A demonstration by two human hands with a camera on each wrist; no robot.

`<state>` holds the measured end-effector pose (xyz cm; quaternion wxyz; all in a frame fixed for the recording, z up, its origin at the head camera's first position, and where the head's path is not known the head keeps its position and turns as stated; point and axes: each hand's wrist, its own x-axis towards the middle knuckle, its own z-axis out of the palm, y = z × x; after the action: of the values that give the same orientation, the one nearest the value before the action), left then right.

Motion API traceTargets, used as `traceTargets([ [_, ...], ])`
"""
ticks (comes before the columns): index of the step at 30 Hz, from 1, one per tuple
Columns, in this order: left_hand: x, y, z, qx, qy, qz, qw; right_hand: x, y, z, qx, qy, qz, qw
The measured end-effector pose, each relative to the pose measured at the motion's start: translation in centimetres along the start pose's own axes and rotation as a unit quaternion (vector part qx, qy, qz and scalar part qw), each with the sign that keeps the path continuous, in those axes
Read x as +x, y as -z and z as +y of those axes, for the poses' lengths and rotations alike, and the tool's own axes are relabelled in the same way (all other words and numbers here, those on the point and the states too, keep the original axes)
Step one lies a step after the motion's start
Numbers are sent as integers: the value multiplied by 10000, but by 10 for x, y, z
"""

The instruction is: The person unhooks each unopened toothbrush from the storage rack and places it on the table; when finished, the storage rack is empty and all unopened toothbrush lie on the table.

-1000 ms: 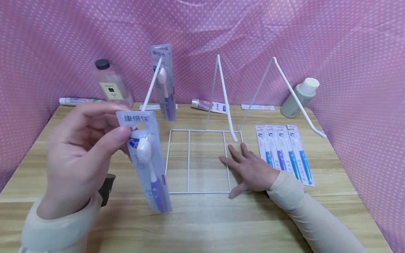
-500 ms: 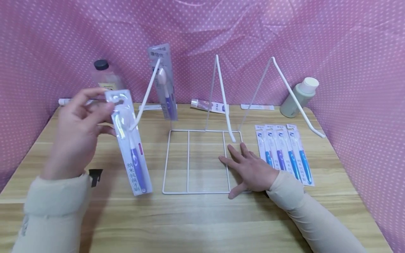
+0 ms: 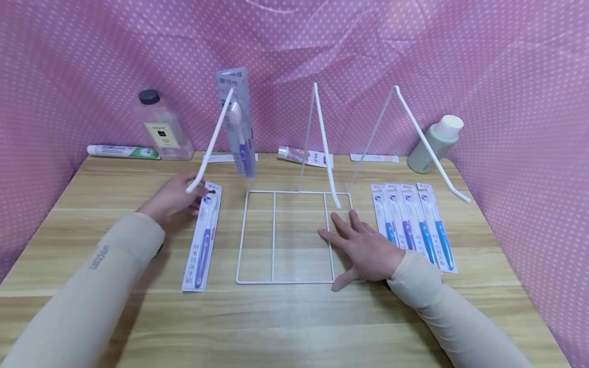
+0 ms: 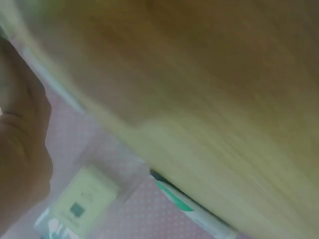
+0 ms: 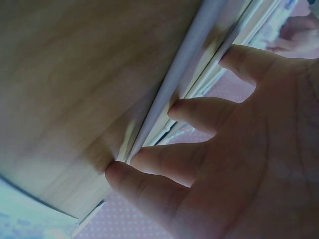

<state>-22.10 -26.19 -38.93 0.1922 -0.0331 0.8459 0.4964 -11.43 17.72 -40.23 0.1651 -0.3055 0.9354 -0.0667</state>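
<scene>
My left hand [image 3: 177, 197] is low over the left side of the table, its fingers pinching the top left edge of a packaged toothbrush [image 3: 200, 245] with a purple handle. The pack slants close over the wood, just left of a white wire display rack [image 3: 273, 235]. One sloping prong of the rack partly covers these fingertips in the head view. My right hand [image 3: 363, 250] lies with fingers spread across the right side of the rack's base; its fingertips [image 5: 119, 172] touch down beside the wire in the right wrist view. More packaged purple toothbrushes [image 3: 241, 128] hang on the rack's left prong.
Several packaged toothbrushes [image 3: 409, 220] lie in a row right of the rack. Along the back are a pink bottle [image 3: 163, 133], a toothpaste tube [image 3: 121, 151], a smaller tube [image 3: 303, 156], flat strips [image 3: 375, 158] and a green bottle [image 3: 432, 148]. Pink dotted cloth surrounds the table.
My left hand has carried the packaged toothbrush left and down, from in front of the rack's left prong to the tabletop left of the base. The right hand has stayed in place.
</scene>
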Motion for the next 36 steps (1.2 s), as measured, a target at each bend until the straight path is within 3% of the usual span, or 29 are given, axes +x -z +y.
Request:
traceTargets([
  [4,7,-5,-1,515,59,12,9987,0,0,1,-6,1,-12,10000],
  [11,6,-7,2,1678,-344,631,9832,0,1,1,-40,-34,-29,10000],
  [16,5,-8,-1,1726,-274,778,9815,0,0,1,1,13,-12,10000],
  [24,6,-6,-1,1503,-145,591,9868,0,-1,1,-15,-2,5,10000],
  [26,4,-4,3,1926,-290,593,9791,-1,-2,1,16,-4,-7,10000],
  [28,-1,-2,14,2420,-522,808,9655,-1,-2,2,19,-11,-19,10000],
  [31,-13,0,42,2883,-1139,1655,9362,-2,-2,2,-14,-9,11,10000],
  [34,-24,-3,77,2343,-1785,2513,9220,-1,-1,2,-52,24,50,10000],
  [36,-32,-5,98,1769,-2149,2821,9181,0,-2,1,-43,51,72,10000],
])
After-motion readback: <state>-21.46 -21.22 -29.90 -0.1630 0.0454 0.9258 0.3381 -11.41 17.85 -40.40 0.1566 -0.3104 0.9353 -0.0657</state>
